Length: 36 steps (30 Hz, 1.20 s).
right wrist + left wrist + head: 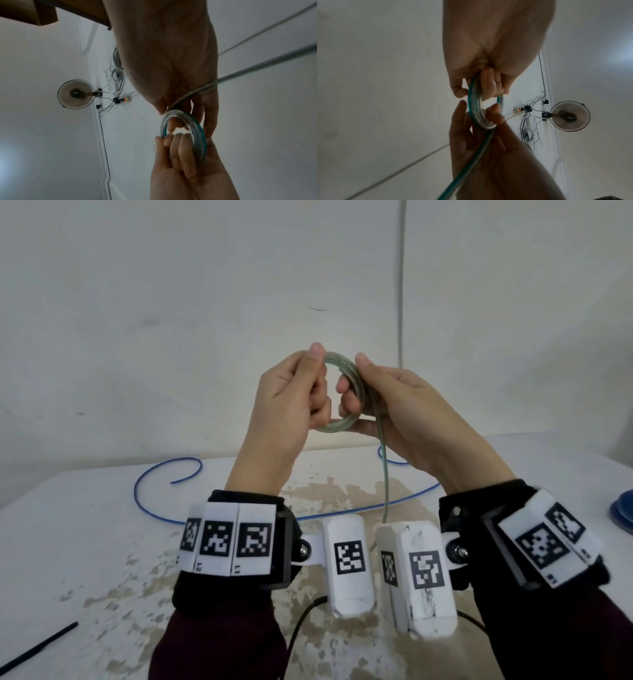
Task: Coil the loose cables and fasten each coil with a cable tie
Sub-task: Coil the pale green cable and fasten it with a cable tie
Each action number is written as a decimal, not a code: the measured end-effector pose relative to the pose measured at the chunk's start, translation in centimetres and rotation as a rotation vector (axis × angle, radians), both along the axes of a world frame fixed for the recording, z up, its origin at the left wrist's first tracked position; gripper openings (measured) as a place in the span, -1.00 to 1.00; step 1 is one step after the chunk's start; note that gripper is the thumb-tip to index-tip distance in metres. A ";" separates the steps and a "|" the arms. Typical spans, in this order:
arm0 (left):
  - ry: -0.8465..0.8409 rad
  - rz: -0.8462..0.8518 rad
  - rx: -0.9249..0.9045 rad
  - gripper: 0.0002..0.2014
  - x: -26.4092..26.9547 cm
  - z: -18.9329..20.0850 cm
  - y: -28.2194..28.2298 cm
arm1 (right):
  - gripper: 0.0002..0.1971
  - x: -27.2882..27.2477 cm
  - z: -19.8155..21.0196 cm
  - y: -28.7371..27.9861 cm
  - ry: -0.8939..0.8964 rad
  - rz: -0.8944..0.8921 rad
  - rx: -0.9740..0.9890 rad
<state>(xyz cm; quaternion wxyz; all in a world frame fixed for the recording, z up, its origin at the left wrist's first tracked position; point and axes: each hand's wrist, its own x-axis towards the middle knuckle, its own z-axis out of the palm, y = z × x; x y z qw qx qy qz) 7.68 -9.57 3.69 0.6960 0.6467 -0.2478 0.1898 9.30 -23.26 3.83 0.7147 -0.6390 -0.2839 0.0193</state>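
Both hands are raised above the table [85,542] and hold a small coil of clear greenish cable [337,424] between them. My left hand [315,378] grips the coil's left side, thumb on top and fingers curled through the ring. On the coil's right side my right hand [356,385] pinches the turns. The loose tail [384,474] hangs down from the right hand to the table. The left wrist view has the coil [475,108] held by the left hand [488,86] above and the right hand [481,116] below. A black cable tie [37,648] lies at the table's front left.
A loose blue cable [154,508] curves across the back of the table behind my wrists. A blue plate [621,515] sits at the right edge. The wall stands close behind the table. A fan [569,116] and a power strip [520,108] hang on another wall.
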 end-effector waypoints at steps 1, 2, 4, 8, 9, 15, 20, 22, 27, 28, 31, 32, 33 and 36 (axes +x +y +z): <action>0.004 0.000 -0.025 -0.63 0.1 0.0 0.0 | -0.60 0.1 0.0 -0.1 0.008 0.014 0.018; 0.023 -0.017 -0.030 -0.63 0.1 0.0 0.0 | -0.60 0.1 0.0 -0.2 0.010 0.023 0.025; 0.096 -0.079 0.007 -0.60 0.1 0.1 0.2 | -0.60 0.1 0.0 -0.4 0.014 0.023 0.015; 0.119 -0.082 0.171 -0.59 -0.3 0.0 0.5 | -0.60 0.1 0.0 -0.2 -0.027 -0.023 -0.068; 0.089 -0.052 0.168 -0.60 -0.4 0.0 0.4 | -0.60 0.0 0.0 -0.2 -0.038 -0.026 -0.067; 0.090 -0.062 0.055 -0.61 -0.4 0.2 0.4 | -0.65 -0.4 0.3 -0.1 -0.170 -0.087 -0.100; 0.203 -0.184 0.223 -0.56 -0.8 0.4 2.0 | -0.66 -0.6 0.1 0.0 -0.186 -0.003 -0.192; 0.175 -0.131 0.248 -0.59 -1.0 0.4 2.1 | -0.65 -0.5 0.0 0.3 -0.132 0.011 -0.175; 0.131 -0.053 0.094 -0.62 -0.5 0.3 1.4 | -0.60 0.0 0.1 -0.4 -0.017 0.003 -0.085; 0.139 -0.065 0.083 -0.61 -0.4 0.3 1.2 | -0.61 0.0 0.2 -0.7 -0.020 0.013 -0.091; 0.186 -0.156 0.076 -0.60 -0.4 0.4 0.9 | -0.62 -0.1 0.3 -1.0 -0.028 -0.001 -0.087; 0.207 -0.190 0.089 -0.60 -0.4 0.4 0.9 | -0.63 -0.1 0.3 -0.9 -0.037 -0.009 -0.094; 0.228 -0.209 0.118 -0.59 -0.4 0.3 0.9 | -0.64 -0.1 0.3 -0.9 -0.050 -0.015 -0.117; 0.236 -0.189 0.210 -0.58 -0.5 0.2 1.0 | -0.64 -0.2 0.2 -0.7 -0.086 -0.031 -0.193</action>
